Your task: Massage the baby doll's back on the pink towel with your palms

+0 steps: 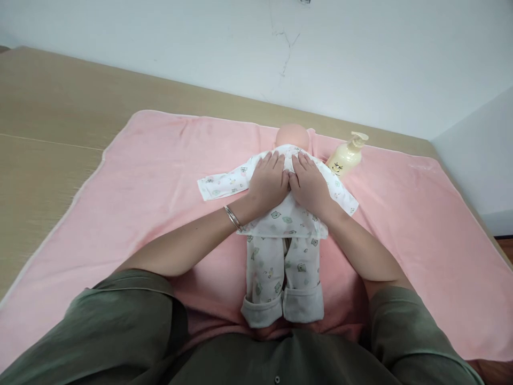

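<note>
A baby doll (292,136) lies on a pink blanket (168,160), its bare head pointing away from me. It wears a white printed top (286,216) with long sleeves and matching trousers (266,267) with turned-up cuffs. My left hand (268,183) rests flat on the upper part of the top, fingers stretched toward the head. Beside it, my right hand (309,184) lies flat in the same way, and the two thumbs meet at the middle. Neither hand grips anything. The doll's face is not visible.
A cream pump bottle (347,155) stands on the blanket just right of the doll's head. Under the blanket is a tan surface (60,101) that runs up to a white wall (180,43) with scribbles. A metal bangle (232,217) circles my left wrist.
</note>
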Demonstrator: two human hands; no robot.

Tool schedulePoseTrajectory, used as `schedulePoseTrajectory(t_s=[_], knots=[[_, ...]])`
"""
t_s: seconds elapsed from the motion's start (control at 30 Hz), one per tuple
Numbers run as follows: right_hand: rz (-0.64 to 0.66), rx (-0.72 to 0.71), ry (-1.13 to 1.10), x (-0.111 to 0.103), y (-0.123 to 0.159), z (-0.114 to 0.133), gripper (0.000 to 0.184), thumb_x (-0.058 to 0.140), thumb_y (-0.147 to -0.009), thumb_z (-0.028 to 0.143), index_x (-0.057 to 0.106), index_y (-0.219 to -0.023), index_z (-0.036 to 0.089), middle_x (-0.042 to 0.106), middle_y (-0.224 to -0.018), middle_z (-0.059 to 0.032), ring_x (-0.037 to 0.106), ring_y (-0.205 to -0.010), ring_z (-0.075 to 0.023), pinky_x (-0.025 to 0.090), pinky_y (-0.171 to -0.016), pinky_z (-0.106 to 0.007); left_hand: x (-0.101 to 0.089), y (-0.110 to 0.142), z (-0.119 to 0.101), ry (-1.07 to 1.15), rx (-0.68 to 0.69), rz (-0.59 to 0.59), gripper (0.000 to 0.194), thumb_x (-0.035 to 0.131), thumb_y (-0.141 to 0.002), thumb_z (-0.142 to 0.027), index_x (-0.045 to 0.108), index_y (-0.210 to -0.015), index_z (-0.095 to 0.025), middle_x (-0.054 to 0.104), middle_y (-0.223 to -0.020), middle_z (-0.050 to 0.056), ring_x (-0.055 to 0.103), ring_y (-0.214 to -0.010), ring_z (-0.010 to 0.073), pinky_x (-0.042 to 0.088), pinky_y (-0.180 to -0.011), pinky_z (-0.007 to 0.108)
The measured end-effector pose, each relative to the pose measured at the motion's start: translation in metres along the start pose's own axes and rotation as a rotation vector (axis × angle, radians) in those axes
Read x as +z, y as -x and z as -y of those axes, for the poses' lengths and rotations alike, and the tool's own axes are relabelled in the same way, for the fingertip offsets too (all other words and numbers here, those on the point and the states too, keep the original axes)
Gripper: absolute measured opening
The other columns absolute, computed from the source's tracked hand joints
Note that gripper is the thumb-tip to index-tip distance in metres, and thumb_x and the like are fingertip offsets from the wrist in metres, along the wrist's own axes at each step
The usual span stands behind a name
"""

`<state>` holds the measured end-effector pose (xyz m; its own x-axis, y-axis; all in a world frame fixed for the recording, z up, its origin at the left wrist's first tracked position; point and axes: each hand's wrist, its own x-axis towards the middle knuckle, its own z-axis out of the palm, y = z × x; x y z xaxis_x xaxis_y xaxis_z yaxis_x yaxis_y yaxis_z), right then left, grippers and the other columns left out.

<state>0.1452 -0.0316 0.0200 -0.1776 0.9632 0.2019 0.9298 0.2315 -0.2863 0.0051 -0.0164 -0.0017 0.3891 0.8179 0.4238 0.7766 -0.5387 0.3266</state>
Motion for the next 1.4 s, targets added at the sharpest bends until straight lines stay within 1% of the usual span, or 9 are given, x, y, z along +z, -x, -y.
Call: schedulePoseTrajectory(t_s=[0.13,0.23,0.4,0.67,0.77,0.93,1.13,1.3,1.4], knots=[[-0.017,0.112,-0.015,-0.003,-0.005,-0.002,0.055,0.030,-0.100,0.030,0.045,-0.144,0.001,0.042,-0.154,-0.0214,0.034,-0.148,-0.0321,0.027,-0.124,-0.047,-0.012,0.008,-0.014,-0.111,0.076,0.020,0.046,0.035,-0.094,-0.019,0.057,-0.127,0.004,0.058,-0.136,0.028,0.052,-0.134,0.0344,0.038,-0.117,0.051],[-0.017,0.149,0.052,-0.007,0.003,0.009,0.055,0.031,-0.100,0.026,0.043,-0.144,-0.003,0.044,-0.152,-0.0242,0.036,-0.147,-0.0333,0.026,-0.124,-0.048,-0.014,0.002,-0.010,-0.096,0.096,0.044,0.046,0.032,-0.095,-0.018,0.058,-0.125,0.004,0.061,-0.132,0.026,0.054,-0.131,0.0325,0.039,-0.118,0.047],[0.006,0.098,0.102,-0.013,0.024,0.028,0.054,0.033,-0.099,0.025,0.044,-0.145,-0.002,0.046,-0.151,-0.0225,0.038,-0.146,-0.0326,0.030,-0.122,-0.047,-0.006,-0.013,0.007,-0.015,-0.050,0.092,0.052,0.034,-0.096,-0.027,0.051,-0.133,0.006,0.054,-0.140,0.027,0.047,-0.138,0.0332,0.036,-0.120,0.049],[0.015,0.150,0.090,-0.007,-0.003,0.001,0.060,0.031,-0.100,0.033,0.040,-0.145,-0.005,0.042,-0.153,-0.0251,0.037,-0.146,-0.0334,0.028,-0.122,-0.052,-0.020,0.004,-0.014,-0.105,-0.021,0.050,0.048,0.031,-0.098,-0.032,0.063,-0.114,0.000,0.066,-0.116,0.028,0.059,-0.119,0.0378,0.046,-0.104,0.055],[-0.046,0.117,0.170,-0.008,0.007,0.009,0.054,0.030,-0.100,0.031,0.051,-0.135,-0.005,0.054,-0.143,-0.0268,0.046,-0.139,-0.0342,0.035,-0.117,-0.050,-0.023,-0.004,-0.008,-0.115,-0.036,0.098,0.043,0.034,-0.097,-0.031,0.065,-0.105,-0.003,0.067,-0.108,0.025,0.062,-0.111,0.0366,0.046,-0.104,0.053],[-0.034,0.064,0.208,-0.019,0.022,0.023,0.047,0.027,-0.101,0.028,0.069,-0.107,0.006,0.071,-0.115,-0.0206,0.062,-0.119,-0.0313,0.047,-0.105,-0.043,-0.018,-0.014,0.004,-0.109,-0.126,0.077,0.042,0.039,-0.096,-0.036,0.064,-0.113,-0.006,0.066,-0.120,0.021,0.060,-0.115,0.0337,0.049,-0.102,0.048],[-0.033,0.105,0.157,-0.010,0.004,0.005,0.056,0.030,-0.101,0.033,0.049,-0.138,-0.006,0.051,-0.146,-0.0266,0.044,-0.141,-0.0343,0.034,-0.119,-0.048,-0.021,-0.002,-0.009,-0.156,-0.137,0.063,0.055,0.032,-0.099,-0.041,0.067,-0.103,0.000,0.067,-0.105,0.028,0.061,-0.111,0.0399,0.050,-0.094,0.054],[-0.038,0.114,0.112,-0.008,0.002,0.001,0.055,0.031,-0.101,0.033,0.051,-0.136,-0.004,0.051,-0.146,-0.0265,0.043,-0.142,-0.0330,0.031,-0.120,-0.048,-0.021,0.000,-0.012,-0.133,-0.079,0.030,0.049,0.029,-0.100,-0.036,0.067,-0.096,-0.006,0.068,-0.100,0.024,0.064,-0.104,0.0357,0.053,-0.090,0.050],[-0.039,0.121,0.001,-0.015,0.004,0.003,0.048,0.032,-0.099,0.030,0.057,-0.131,0.005,0.051,-0.148,-0.0208,0.043,-0.142,-0.0300,0.037,-0.118,-0.047,-0.011,-0.001,-0.004,-0.027,-0.038,-0.051,0.041,0.032,-0.099,-0.033,0.062,-0.112,-0.008,0.066,-0.119,0.022,0.059,-0.120,0.0331,0.048,-0.104,0.051]])
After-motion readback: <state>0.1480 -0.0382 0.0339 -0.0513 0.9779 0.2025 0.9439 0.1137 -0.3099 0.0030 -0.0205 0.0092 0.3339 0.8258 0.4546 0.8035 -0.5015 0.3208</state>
